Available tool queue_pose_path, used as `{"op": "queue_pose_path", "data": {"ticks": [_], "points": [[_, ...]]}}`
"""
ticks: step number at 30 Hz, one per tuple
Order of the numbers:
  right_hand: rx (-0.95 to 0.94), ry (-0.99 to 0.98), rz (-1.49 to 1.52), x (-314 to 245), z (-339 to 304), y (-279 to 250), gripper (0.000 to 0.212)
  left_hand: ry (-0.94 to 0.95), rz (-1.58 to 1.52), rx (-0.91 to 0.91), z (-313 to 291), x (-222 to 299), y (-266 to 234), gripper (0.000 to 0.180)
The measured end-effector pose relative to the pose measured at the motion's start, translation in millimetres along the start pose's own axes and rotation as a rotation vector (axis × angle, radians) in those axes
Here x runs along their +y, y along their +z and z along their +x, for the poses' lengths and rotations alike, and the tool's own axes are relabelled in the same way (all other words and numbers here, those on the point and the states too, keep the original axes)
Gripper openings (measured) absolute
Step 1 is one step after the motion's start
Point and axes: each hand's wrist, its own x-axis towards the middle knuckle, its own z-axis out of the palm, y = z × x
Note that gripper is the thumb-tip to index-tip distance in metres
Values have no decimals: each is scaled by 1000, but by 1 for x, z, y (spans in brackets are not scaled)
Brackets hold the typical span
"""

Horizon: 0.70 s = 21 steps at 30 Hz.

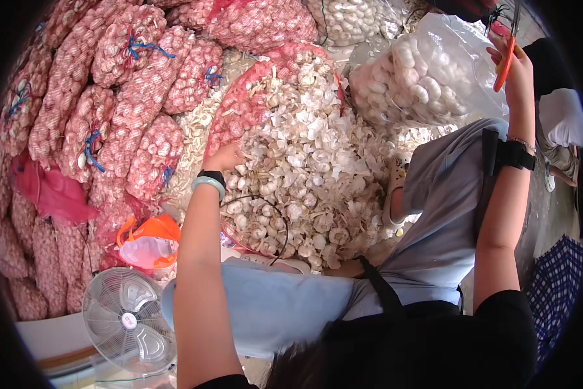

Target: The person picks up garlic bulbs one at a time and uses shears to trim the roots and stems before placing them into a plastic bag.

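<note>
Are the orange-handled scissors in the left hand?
No: the scissors are in the right hand; the left hand is at the loose garlic.

This looks like a produce storeroom or garlic-packing workplace: tied pink mesh sacks (pixel 142 84) full of garlic are stacked high, a broad heap of loose garlic (pixel 304 175) and papery skins lies beside them, and a clear plastic bag (pixel 411 84) bulges with pale bulbs.
</note>
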Motion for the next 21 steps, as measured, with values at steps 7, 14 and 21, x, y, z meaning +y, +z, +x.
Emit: {"op": "queue_pose_path", "data": {"ticks": [7,14,21], "points": [[-16,21,13,7,1,0,49,154,-117,-53,15,-38,39,18],[-101,-36,-17,11,3,14,46,13,363,89,13,-117,63,25],[15,-98,53,-60,-54,79,18,28,58,286,0,-104,89,58]]}}
